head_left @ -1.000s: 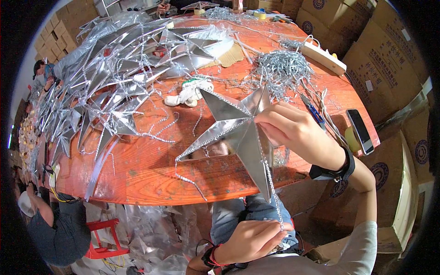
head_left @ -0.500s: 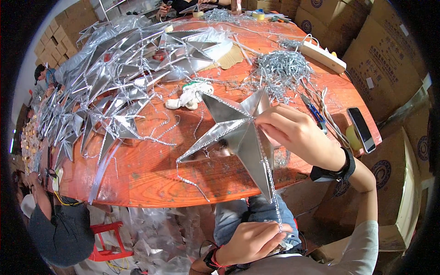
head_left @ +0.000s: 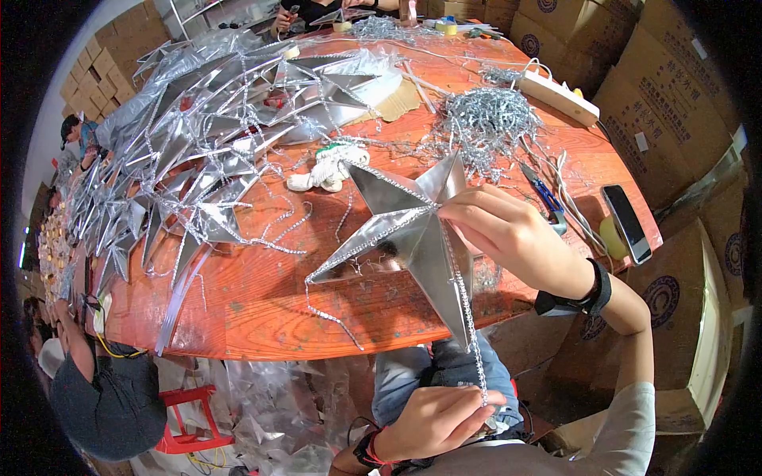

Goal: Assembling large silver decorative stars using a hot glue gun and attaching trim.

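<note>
A large silver five-pointed star (head_left: pixel 432 246) lies tilted at the table's near edge, one point reaching past it. Sparkling trim that looks like rhinestone chain (head_left: pixel 470 321) runs down the star's lower arm and hangs straight beyond the tip. Its lower end is pinched in my left hand (head_left: pixel 440 416), above my lap. My right hand (head_left: pixel 516 238) is closed at the star's centre, where the trim strands meet; its fingertips hide what exactly they press. More trim follows the two left arms, and a loose tail dangles from the left point.
Many silver stars (head_left: pixel 206 135) are heaped on the left of the table (head_left: pixel 262 317). White gloves (head_left: pixel 329 168), a tangle of silver trim (head_left: pixel 488 119), blue-handled pliers (head_left: pixel 544 190), a phone (head_left: pixel 627 222) and a power strip (head_left: pixel 559 97) lie around. Co-workers sit left and across.
Both my hands keep their hold, with only a slight shift of the right hand and the star. At the left, a co-worker's arm and body have moved a little.
</note>
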